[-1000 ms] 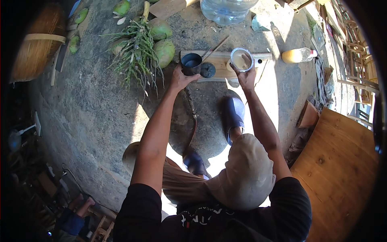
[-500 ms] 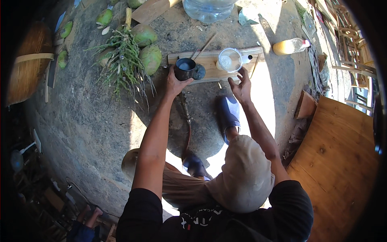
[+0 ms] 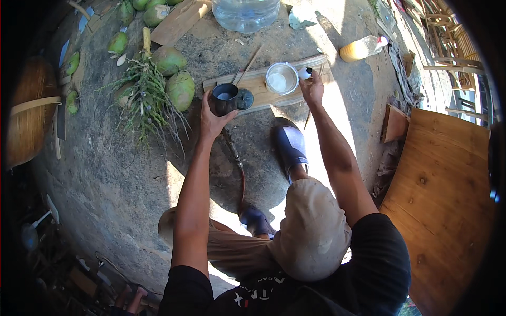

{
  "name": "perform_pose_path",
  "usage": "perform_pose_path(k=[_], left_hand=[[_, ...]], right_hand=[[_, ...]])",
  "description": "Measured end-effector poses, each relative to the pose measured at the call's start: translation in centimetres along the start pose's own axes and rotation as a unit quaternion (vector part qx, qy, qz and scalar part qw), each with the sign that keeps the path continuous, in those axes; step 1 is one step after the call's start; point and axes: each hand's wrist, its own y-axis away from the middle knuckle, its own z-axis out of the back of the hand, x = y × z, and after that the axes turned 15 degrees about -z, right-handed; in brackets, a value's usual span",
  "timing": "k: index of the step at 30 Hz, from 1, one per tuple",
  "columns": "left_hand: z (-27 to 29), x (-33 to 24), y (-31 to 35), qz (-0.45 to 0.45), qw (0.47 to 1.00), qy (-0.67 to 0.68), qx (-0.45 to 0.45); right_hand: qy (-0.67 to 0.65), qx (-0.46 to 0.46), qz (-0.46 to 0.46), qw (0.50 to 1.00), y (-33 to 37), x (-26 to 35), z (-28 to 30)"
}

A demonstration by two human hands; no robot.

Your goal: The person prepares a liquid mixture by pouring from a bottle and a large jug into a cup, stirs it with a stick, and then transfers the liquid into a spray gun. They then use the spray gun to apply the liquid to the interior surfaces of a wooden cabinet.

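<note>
Green coconuts, beside stalk cluster. Left hand: curved round dark cup, held at left end of wooden board. Dark disc, just beside cup. Clear tub, on board, pale contents. Small white container, dark-topped, just right of tub. Right hand: fingers part-curled at container; firm grip cannot be told.

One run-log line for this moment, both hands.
left hand: holding dark cup | right hand: at small black-topped bottle | clear tub: on wooden board
</note>
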Motion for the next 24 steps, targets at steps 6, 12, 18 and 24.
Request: perform_pose_path(k=[6,12,18,24], left_hand=[[2.6,-7.3,-0.9,-0.077,0.987,-0.076,-0.119],[3.7,-16.9,-6.3,-0.222,0.973,-0.053,-0.044],[4.5,-23.3,-8.0,-0.298,0.946,-0.02,0.13],[8.1,-21.3,-7.7,-0.238,0.954,-0.102,0.151]], right_hand=[[-0.039,-0.046,0.022,0.998,2.2,2.6,4.4],[0.02,-0.05,0.174,0.983,9.1,11.9,15.2],[0.041,0.123,0.238,0.963,14.9,20.5,14.7],[0.018,0.167,0.311,0.936,14.7,24.4,7.4]])
